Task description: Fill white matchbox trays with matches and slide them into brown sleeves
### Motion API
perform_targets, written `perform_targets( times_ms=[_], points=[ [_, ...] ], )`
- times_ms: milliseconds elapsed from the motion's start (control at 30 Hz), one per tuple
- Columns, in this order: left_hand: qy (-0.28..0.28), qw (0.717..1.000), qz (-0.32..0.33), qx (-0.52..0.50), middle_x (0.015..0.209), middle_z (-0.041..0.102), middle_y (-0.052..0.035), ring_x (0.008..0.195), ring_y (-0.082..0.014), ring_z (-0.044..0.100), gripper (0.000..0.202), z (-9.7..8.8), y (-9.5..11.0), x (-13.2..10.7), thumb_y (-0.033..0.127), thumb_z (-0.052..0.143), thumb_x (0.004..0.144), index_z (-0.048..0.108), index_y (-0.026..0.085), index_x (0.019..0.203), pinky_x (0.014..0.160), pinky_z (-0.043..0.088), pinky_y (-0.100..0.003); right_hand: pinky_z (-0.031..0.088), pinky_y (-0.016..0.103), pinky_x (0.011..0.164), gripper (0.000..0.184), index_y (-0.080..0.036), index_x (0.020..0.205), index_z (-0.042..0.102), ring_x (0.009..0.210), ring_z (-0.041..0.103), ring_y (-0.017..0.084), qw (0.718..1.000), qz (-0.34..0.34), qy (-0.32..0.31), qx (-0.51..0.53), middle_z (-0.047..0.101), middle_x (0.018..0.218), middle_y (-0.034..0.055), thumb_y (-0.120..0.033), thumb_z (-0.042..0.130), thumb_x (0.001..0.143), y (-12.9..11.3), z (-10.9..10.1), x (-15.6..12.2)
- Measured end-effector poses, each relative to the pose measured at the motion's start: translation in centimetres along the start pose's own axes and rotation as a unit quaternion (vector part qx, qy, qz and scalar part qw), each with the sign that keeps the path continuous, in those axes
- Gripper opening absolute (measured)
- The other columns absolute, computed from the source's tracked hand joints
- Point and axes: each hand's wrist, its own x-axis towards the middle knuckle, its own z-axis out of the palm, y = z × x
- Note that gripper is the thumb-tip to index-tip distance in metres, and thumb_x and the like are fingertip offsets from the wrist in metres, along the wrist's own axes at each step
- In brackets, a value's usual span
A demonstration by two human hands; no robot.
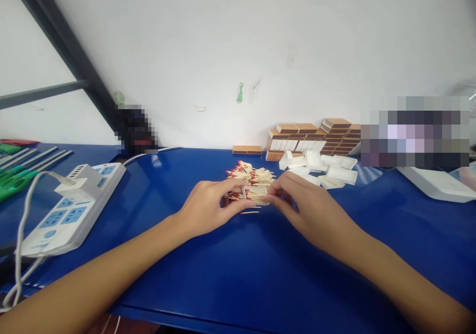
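Between my two hands is a small white matchbox tray (256, 193) with red-tipped matches lying in it. The thumb and fingers of my left hand (213, 202) are closed on its left end. My right hand (297, 197) pinches the right end with thumb and fingertips. Just behind the tray spreads a heap of loose matches (256, 175), partly covered by my hands and the tray. One single match (249, 212) lies on the blue table in front.
Behind my right hand lie several white matchbox trays (336, 170). Stacked brown matchboxes (308, 138) stand against the wall, with more boxes (247, 150) lying to their left. A white power strip (74, 215) with cable is on the left, near green-handled rods (22, 175).
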Motion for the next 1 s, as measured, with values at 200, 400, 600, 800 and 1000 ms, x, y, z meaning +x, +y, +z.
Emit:
perform_targets(
  times_ms=[200, 400, 600, 800, 1000],
  points=[
    [-0.005, 1.000, 0.011, 0.017, 0.090, 0.079, -0.0022, 0.064, -0.0132, 0.069, 0.043, -0.03, 0.15, 0.10, 0.055, 0.068, 0.093, 0.071, 0.019, 0.117, 0.063, 0.054, -0.025, 0.044, 0.030, 0.062, 0.015, -0.022, 0.090, 0.058, 0.070, 0.059, 0.016, 1.000, 0.006, -0.013, -0.008, 0.065, 0.089, 0.0027, -0.028, 0.054, 0.103, 0.33, -0.07, 0.09],
    [-0.015, 1.000, 0.010, 0.011, 0.093, 0.079, -0.0029, 0.065, -0.0130, 0.069, 0.043, -0.12, 0.16, 0.01, 0.055, 0.067, 0.094, 0.070, 0.019, 0.118, 0.062, 0.054, -0.024, 0.049, 0.030, 0.065, 0.008, -0.023, 0.106, 0.058, 0.075, 0.065, 0.018, 0.999, 0.021, -0.031, 0.020, 0.071, 0.094, 0.0035, -0.028, 0.055, 0.101, 0.38, 0.12, -0.21],
    [-0.012, 1.000, 0.007, 0.015, 0.082, 0.076, -0.0008, 0.063, -0.0132, 0.068, 0.044, -0.09, 0.16, 0.00, 0.055, 0.068, 0.093, 0.071, 0.019, 0.120, 0.061, 0.053, -0.024, 0.053, 0.030, 0.068, 0.016, -0.024, 0.115, 0.061, 0.079, 0.068, 0.018, 0.998, 0.025, -0.019, 0.053, 0.073, 0.094, 0.0033, -0.026, 0.054, 0.102, 0.24, -0.10, -0.06],
    [-0.023, 1.000, 0.016, 0.012, 0.089, 0.078, -0.0019, 0.064, -0.0136, 0.068, 0.045, -0.03, 0.14, -0.06, 0.054, 0.068, 0.094, 0.070, 0.019, 0.122, 0.063, 0.053, -0.026, 0.051, 0.028, 0.065, 0.012, -0.023, 0.111, 0.060, 0.074, 0.067, 0.017, 0.999, 0.008, 0.018, 0.029, 0.073, 0.095, 0.0035, -0.026, 0.056, 0.101, -0.16, -0.26, 0.09],
    [-0.031, 0.999, 0.001, -0.015, 0.091, 0.079, -0.0013, 0.068, -0.0135, 0.070, 0.044, -0.26, 0.44, -0.03, 0.054, 0.069, 0.093, 0.070, 0.021, 0.122, 0.061, 0.052, -0.024, 0.051, 0.031, 0.073, 0.014, -0.022, 0.106, 0.062, 0.084, 0.065, 0.017, 0.998, -0.066, 0.004, 0.021, 0.068, 0.102, 0.0058, -0.023, 0.048, 0.105, -0.21, 0.08, -0.11]
  ],
)
